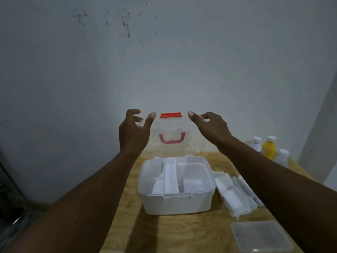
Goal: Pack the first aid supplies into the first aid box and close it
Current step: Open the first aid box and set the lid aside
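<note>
A white plastic first aid box [176, 202] stands open on the wooden table, with a white divider tray inside. Its clear lid [173, 128] is raised upright, showing a red latch [170, 115] at the top edge and a red handle [172, 139] lower down. My left hand [134, 131] holds the lid's top left corner and my right hand [209, 126] holds its top right corner, fingers pinching the edge. White gauze packs [231, 192] lie right of the box. Three bottles, two white [256, 143] [282, 157] and one yellow [269, 147], stand at the back right.
A clear flat plastic tray [261, 236] lies at the table's front right. The table [164, 232] stands against a grey wall, with its left edge close to the box. Dark floor and clutter show at the far left.
</note>
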The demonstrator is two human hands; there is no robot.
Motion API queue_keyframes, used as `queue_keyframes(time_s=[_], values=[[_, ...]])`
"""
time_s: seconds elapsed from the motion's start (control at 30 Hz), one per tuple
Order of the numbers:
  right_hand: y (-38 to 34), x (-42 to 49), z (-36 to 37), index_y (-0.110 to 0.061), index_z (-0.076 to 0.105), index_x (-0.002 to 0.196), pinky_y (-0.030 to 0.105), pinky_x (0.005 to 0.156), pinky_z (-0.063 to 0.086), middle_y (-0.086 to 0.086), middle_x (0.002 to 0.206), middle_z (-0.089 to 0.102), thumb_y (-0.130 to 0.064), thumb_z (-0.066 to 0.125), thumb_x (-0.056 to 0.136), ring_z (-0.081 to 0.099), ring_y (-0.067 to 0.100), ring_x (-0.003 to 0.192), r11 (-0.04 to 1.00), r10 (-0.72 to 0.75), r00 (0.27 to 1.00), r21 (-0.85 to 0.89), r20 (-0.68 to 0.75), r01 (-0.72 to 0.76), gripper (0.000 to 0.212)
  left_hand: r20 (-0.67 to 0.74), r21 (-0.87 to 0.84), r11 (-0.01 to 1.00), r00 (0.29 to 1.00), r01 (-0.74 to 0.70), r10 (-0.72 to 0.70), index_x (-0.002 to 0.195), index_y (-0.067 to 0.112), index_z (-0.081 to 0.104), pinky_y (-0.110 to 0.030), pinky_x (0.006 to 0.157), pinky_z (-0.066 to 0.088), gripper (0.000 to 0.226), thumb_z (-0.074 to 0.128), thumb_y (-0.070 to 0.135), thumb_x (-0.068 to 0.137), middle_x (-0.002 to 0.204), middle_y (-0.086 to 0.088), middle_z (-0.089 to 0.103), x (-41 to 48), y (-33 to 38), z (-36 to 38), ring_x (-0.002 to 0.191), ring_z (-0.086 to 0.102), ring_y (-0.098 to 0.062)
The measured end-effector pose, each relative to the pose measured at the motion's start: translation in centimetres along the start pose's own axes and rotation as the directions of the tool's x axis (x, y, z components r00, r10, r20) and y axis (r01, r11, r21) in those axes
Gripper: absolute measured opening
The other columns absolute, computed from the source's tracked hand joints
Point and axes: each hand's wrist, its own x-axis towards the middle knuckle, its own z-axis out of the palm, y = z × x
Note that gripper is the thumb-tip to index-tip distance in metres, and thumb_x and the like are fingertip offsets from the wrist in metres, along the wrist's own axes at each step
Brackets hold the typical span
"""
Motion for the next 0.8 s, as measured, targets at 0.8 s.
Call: queue_keyframes(time_s=[0.8], values=[[7.5, 0.7, 4.9, -0.009, 0.06, 0.087, 0.033, 0.08, 0.045, 0.003, 0.091, 0.054, -0.034, 0.071, 0.079, 0.057, 0.025, 0.088, 0.948, 0.318, 0.942, -0.041, 0.104, -0.315, 0.028, 0.581, -0.128, 0.784, 0.686, 0.608, -0.437, 0.156, 0.017, 0.033, -0.049, 0.119, 0.032, 0.086, 0.062, 0.059, 0.087, 0.163, -0.004, 0.032, -0.8, -8.2, 4.7, 0.144, 0.039, -0.029]])
